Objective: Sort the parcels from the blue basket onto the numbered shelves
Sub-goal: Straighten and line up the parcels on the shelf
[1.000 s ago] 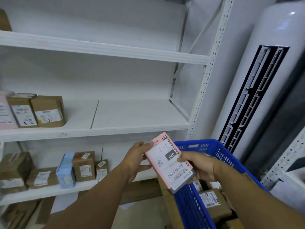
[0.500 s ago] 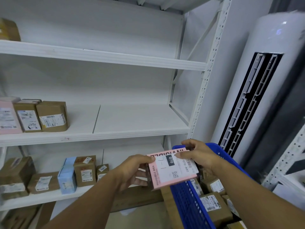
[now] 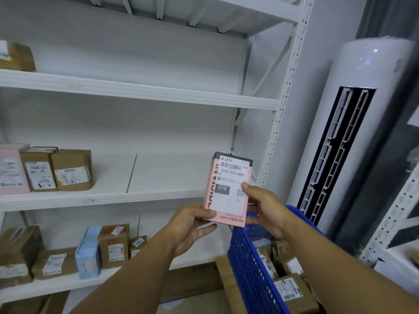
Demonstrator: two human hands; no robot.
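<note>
A flat pink parcel (image 3: pixel 227 189) with a white label reading 070-070-A80 stands upright in front of me, above the blue basket (image 3: pixel 249 264). My left hand (image 3: pixel 192 225) grips its lower left corner, thumb on the front. My right hand (image 3: pixel 264 207) holds its right edge, thumb on the label. The basket at lower right holds several brown labelled parcels (image 3: pixel 292 291). The white shelves (image 3: pixel 140 196) rise behind the parcel.
Two brown boxes (image 3: pixel 56 169) and a pink one (image 3: pixel 11 171) stand at the left of the middle shelf. The lower shelf carries brown boxes and a light blue parcel (image 3: pixel 88 254). A tall white air conditioner (image 3: pixel 353 132) stands to the right of the shelf post.
The pink parcel has been turned from lying sideways to standing upright, label facing me, and lifted higher. My view has tilted upward.
</note>
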